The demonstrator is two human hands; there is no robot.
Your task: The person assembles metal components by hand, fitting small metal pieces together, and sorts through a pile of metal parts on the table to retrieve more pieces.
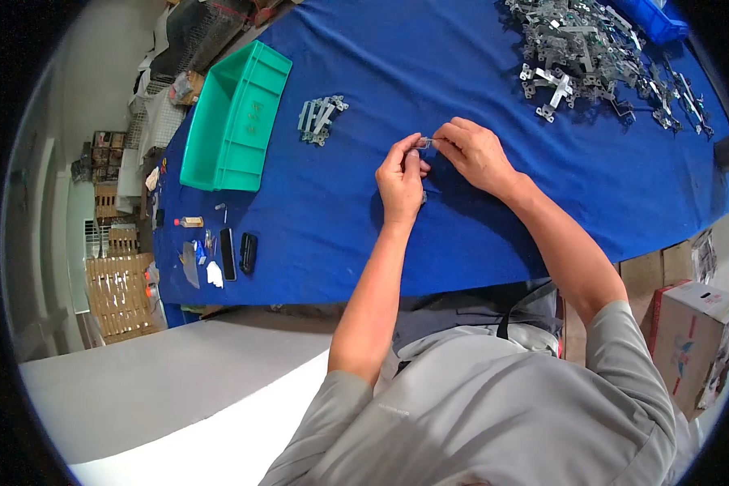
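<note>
Between my two hands is a small metal bracket (424,142), mostly covered by fingers. My left hand (401,176) is closed around one end of it, fingers curled. From the other side, the thumb and fingertips of my right hand (474,154) pinch at its end. Another bit of metal shows just below my left hand's fingers. To the left lies a small group of metal brackets (321,119), laid side by side on the blue cloth (340,219). A large heap of similar metal parts (575,53) spreads across the far right.
A green plastic bin (255,121) stands at the left. Near the front left lie a phone (228,254), a black case (249,253), a small bottle (189,222) and white tissue (215,274). A blue bin (656,20) sits behind the heap. A cardboard box (692,340) stands at lower right.
</note>
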